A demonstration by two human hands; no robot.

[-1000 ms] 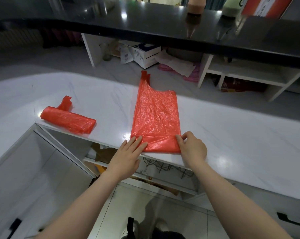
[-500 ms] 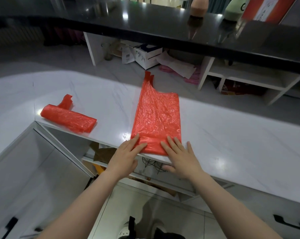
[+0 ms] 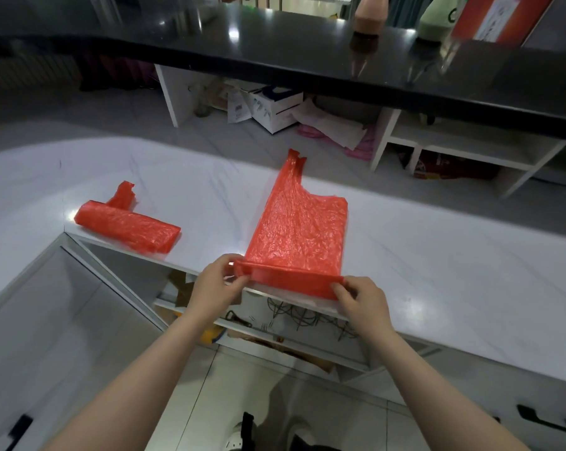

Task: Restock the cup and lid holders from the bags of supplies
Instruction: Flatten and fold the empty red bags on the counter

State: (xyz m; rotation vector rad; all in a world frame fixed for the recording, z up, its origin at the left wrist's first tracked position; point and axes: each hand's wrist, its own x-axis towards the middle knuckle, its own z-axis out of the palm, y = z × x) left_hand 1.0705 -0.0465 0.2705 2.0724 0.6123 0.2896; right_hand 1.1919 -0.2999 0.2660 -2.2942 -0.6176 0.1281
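Note:
A flattened red plastic bag (image 3: 298, 229) lies on the white marble counter (image 3: 438, 265), its handle pointing away from me. Its near end is folded into a narrow band at the counter's front edge. My left hand (image 3: 215, 284) pinches the left end of that band. At the band's right end my right hand (image 3: 361, 299) pinches the fold. A second red bag (image 3: 128, 222), folded into a flat bundle, rests on the counter to the left. No cups or lids are in view.
A black upper counter (image 3: 307, 53) runs across the back with a pink bottle (image 3: 369, 14) and a pale green bottle (image 3: 438, 17) on it. Below the marble counter are shelves holding wire racks (image 3: 294, 314). White boxes (image 3: 272, 109) sit beyond.
Both hands went from lying flat on the bag's near end to pinching its two corners. The near end is now turned over into a fold.

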